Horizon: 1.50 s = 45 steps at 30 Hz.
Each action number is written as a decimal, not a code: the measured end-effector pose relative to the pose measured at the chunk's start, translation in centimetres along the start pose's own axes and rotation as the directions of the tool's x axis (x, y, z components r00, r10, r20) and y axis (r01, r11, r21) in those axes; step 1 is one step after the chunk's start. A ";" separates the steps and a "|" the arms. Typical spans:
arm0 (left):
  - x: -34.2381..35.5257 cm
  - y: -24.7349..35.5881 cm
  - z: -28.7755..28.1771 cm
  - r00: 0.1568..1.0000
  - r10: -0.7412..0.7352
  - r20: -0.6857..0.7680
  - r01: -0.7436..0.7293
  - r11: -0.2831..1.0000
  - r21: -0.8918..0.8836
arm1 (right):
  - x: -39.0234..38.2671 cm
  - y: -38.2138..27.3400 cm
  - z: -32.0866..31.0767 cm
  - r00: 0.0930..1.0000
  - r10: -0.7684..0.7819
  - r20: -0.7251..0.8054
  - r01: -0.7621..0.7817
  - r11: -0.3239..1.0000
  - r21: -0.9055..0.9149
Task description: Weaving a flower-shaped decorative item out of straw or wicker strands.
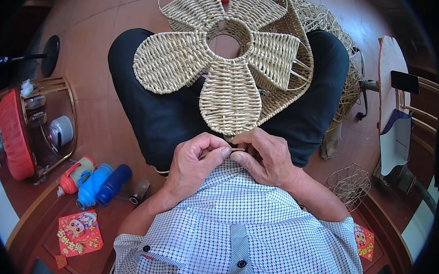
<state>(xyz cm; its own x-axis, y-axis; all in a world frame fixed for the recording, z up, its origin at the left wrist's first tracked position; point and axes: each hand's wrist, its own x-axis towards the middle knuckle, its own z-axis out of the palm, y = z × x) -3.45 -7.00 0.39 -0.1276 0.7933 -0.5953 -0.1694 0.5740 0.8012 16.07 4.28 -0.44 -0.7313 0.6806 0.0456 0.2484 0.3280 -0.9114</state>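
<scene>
A woven straw flower-shaped piece (230, 95) with petals round an open ring rests on my lap, over a wider woven piece (273, 107) with a curved rim. Just below the lowest petal, my left hand (198, 163) pinches a thin straw strand (236, 150) between thumb and forefinger. My right hand (260, 159) is closed on that strand too, its thumb close to my left thumb. The far ends of the strand are hidden by my fingers and the weave.
Loose straw coils (346, 99) lie right of my knee, a wire tangle (348, 186) lower right. A board (391, 136) stands at the right. At left are a fan stand (50, 56), a rack with a red basin (13, 133) and several bottles, including a blue one (113, 183).
</scene>
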 end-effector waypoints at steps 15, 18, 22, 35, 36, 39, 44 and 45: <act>0.0 0.1 -0.6 0.999 -0.017 0.048 0.024 0.989 -0.147 | -0.6 0.8 0.0 0.994 -0.110 0.016 0.110 0.952 -0.286; -0.2 0.3 -1.3 0.999 -0.030 -0.018 0.027 0.991 -0.128 | 0.6 0.6 0.2 0.987 -0.157 -0.039 0.140 0.950 -0.280; -0.3 1.0 -2.5 0.961 -0.029 -0.274 0.041 0.999 0.036 | 2.0 0.2 0.4 0.979 -0.160 -0.123 0.114 0.942 -0.316; 3.3 0.8 -2.6 0.952 0.080 -0.296 -0.029 0.985 0.173 | 3.2 0.0 1.6 0.989 -0.124 -0.087 0.074 0.899 -0.432; 3.5 0.7 -2.8 0.971 0.030 -0.239 -0.010 0.997 0.083 | 3.3 0.1 1.5 0.988 -0.124 -0.086 0.078 0.905 -0.418; 3.8 1.2 -2.6 0.979 -0.049 -0.199 0.039 0.998 -0.053 | 3.2 0.2 1.4 0.989 -0.127 -0.080 0.084 0.908 -0.411; 3.9 1.0 -3.0 0.986 -0.049 -0.161 0.035 0.995 -0.088 | 2.7 0.3 1.4 0.988 -0.136 -0.067 0.094 0.897 -0.432; 3.9 1.0 -3.0 0.986 -0.052 -0.158 0.038 0.995 -0.091 | 2.7 0.3 1.3 0.988 -0.141 -0.067 0.098 0.895 -0.435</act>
<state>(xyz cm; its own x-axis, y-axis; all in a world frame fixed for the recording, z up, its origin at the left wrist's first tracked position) -7.06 -3.94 -1.34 -0.2714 0.7204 -0.6383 -0.2625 0.5826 0.7692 13.31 5.32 -1.11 -0.7149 0.6697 0.2010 0.4269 0.6458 -0.6330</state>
